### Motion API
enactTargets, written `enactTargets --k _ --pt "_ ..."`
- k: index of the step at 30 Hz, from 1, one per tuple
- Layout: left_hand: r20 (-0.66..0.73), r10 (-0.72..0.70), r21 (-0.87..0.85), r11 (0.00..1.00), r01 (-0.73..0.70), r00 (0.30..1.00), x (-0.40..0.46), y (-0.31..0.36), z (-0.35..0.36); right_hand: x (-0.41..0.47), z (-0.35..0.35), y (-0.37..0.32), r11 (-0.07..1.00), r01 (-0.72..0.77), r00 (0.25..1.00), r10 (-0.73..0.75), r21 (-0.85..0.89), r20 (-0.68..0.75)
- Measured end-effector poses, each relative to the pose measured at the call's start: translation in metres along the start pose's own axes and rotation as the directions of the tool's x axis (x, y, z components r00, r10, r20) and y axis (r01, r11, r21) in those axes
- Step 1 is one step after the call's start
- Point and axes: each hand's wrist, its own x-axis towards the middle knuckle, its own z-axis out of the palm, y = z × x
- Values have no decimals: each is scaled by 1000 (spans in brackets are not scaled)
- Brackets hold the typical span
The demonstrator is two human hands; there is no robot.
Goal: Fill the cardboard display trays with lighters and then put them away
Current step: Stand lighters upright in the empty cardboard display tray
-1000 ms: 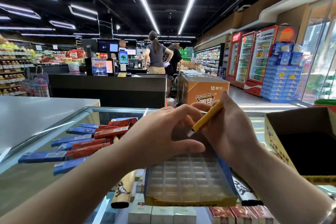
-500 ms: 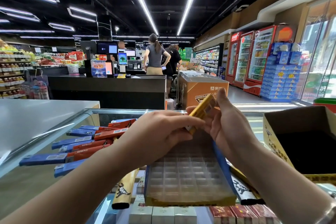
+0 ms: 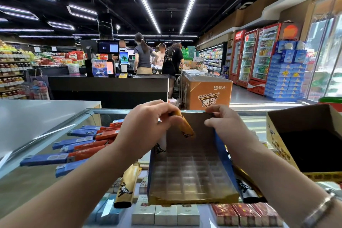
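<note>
On the glass counter (image 3: 46,181), my left hand (image 3: 144,126) pinches a long yellow lighter (image 3: 186,127) over the blue-sided cardboard display tray (image 3: 190,174); my right hand (image 3: 224,127) grips its back flap.

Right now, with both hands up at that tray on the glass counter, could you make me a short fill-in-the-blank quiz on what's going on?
1. The left hand holds a ____-coloured lighter above the tray.
2. The right hand pinches the tray's ____ wall.
3. The pile of lighters on the counter's left is blue and ____.
4. The tray's clear slots hold ____ lighters so far.

Missing words: yellow; back; orange; no
</note>
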Motion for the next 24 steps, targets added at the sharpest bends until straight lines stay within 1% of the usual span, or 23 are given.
enactTargets --k 2,4,6,10,13,16,20,24 --pt "10 15 115 993 -16 1000 -1 -3 1 1 1 1 1000 7 1000 -7 -21 2" --pt "-11 51 230 972 -48 999 -1 -4 2 1 1 1 1000 10 1000 -10 -8 5" --pt "-41 73 277 959 -59 996 0 -5 2 1 1 0 1000 8 1000 -8 2 11" --pt "-63 81 288 956 -60 995 2 -9 2 -1 2 0 1000 10 1000 -10 1 13" --pt "-23 101 246 965 -92 995 2 -10 2 -2 2 0 999 23 1000 -23 -24 11" --pt "25 132 276 952 -134 991 3 -10 3 -2 2 0 998 37 999 -37 -49 11" --pt "-30 81 309 949 -68 996 4 -8 4 -3 2 -1 998 38 999 -37 -55 17" --pt "-13 -39 258 965 41 999 5 -9 4 -3 1 0 992 59 997 -54 -110 47"
